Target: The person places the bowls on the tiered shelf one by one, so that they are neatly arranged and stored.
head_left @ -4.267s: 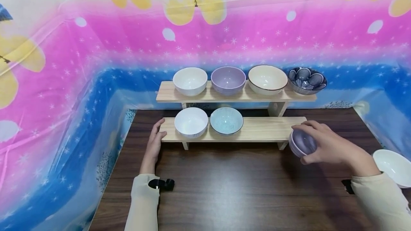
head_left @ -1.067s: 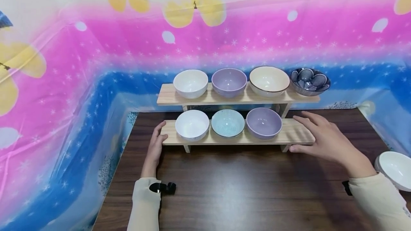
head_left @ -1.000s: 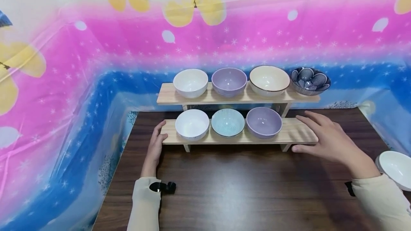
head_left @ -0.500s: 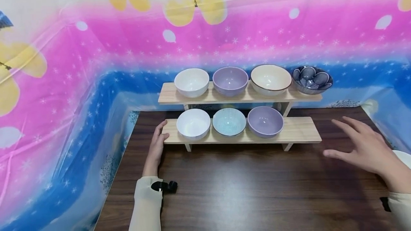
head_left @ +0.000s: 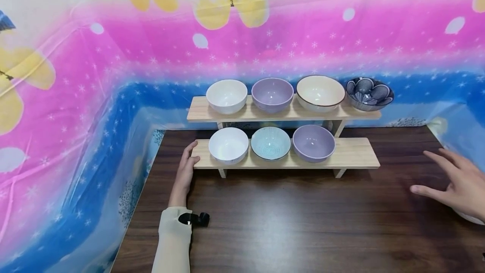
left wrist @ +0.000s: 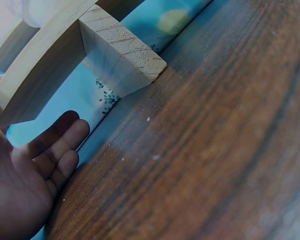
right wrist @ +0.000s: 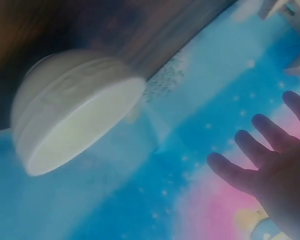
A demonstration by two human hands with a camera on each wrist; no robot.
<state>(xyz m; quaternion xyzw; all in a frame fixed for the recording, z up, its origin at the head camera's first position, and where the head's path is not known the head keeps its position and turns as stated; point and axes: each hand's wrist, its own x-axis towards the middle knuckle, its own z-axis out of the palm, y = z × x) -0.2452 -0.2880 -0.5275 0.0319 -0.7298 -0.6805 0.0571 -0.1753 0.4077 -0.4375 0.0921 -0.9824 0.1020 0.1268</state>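
My left hand [head_left: 183, 176] holds the left end of the lower tier of a wooden display shelf [head_left: 356, 153], its thumb and a finger about the board; in the left wrist view the other fingers [left wrist: 65, 135] hang below it. That tier bears a white bowl [head_left: 228, 145], a light-blue bowl [head_left: 270, 143] and a purple bowl [head_left: 313, 143] in a row. At the right edge my right hand [head_left: 460, 184] hovers, fingers spread and holding nothing. Under it shows a sliver of a white bowl [head_left: 470, 217]; the right wrist view has this white bowl [right wrist: 80, 110] apart from the fingertips.
On the upper tier stand another white bowl [head_left: 226, 96], another purple bowl [head_left: 272, 94], a cream bowl with a dark rim [head_left: 320, 92] and a dark patterned bowl [head_left: 369, 94]. A dark wooden table [head_left: 265, 218] lies beneath, with a printed cloth [head_left: 159, 54] behind.
The purple bowl, earlier in my right hand, now stands on the lower tier beside the light-blue one. My right hand let go and moved right to the white bowl. My left hand stayed put.
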